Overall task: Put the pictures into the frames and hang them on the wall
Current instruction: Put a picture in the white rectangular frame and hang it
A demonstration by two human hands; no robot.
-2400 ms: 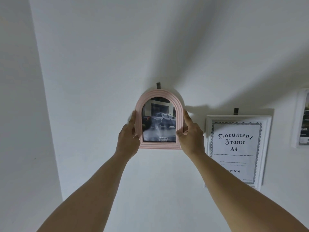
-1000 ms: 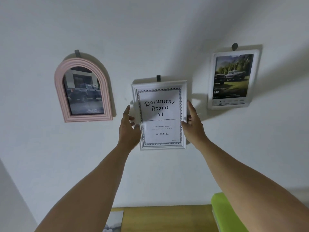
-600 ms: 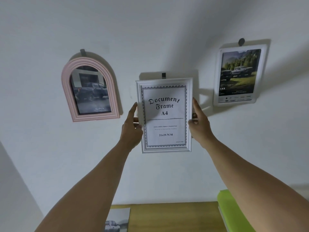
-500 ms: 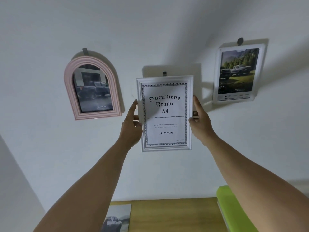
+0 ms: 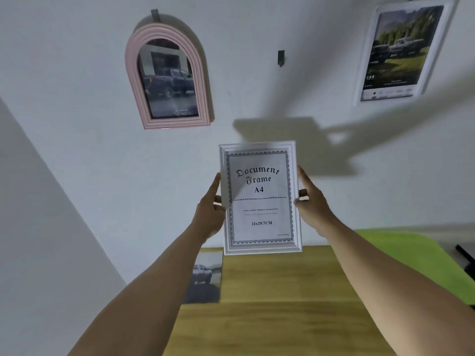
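I hold a white rectangular frame (image 5: 259,199) with its "Document Frame A4" insert sheet away from the wall, upright, above the table. My left hand (image 5: 209,214) grips its left edge and my right hand (image 5: 311,205) grips its right edge. The dark wall hook (image 5: 281,57) above it is bare. A pink arched frame (image 5: 167,78) with a dark truck picture hangs at the upper left. A white frame (image 5: 401,51) with a picture of trucks in a meadow hangs at the upper right. A loose truck picture (image 5: 205,278) lies on the wooden table (image 5: 277,304).
A lime green object (image 5: 416,258) lies on the table's right side, with a black item (image 5: 465,255) beyond it at the far right edge. A white side wall (image 5: 38,253) closes in on the left.
The white document frame has come off its hook and moved down and away from the wall in both hands. The view has tilted down, showing more table.
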